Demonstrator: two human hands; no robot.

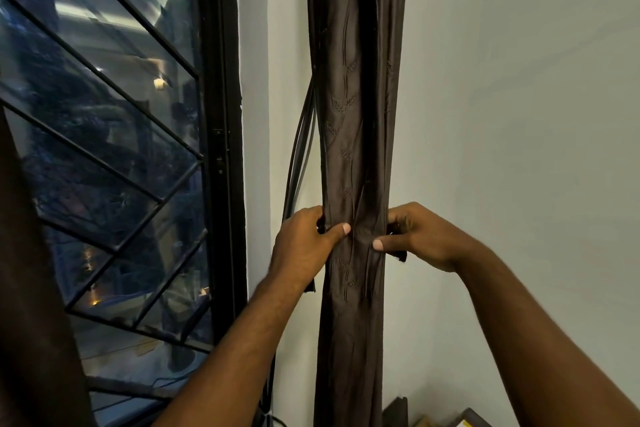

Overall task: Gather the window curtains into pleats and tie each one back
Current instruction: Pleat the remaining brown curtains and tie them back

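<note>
A dark brown patterned curtain [356, 97] hangs gathered into a narrow column against the wall, right of the window. My left hand [304, 246] grips its left side at waist of the bundle, thumb pressed across the front. My right hand [419, 239] grips the right side at the same height, thumb on the fabric. A dark strap end [401, 255] shows under my right hand, and another dark end [310, 289] pokes out below my left hand. How the strap runs behind the curtain is hidden.
The window [104, 149] with black diagonal bars and a black frame [221, 135] fills the left. Dark cables [299, 156] hang down the wall beside the curtain. Another dark curtain edge [31, 288] is at far left. Some objects [450, 418] sit low at the right.
</note>
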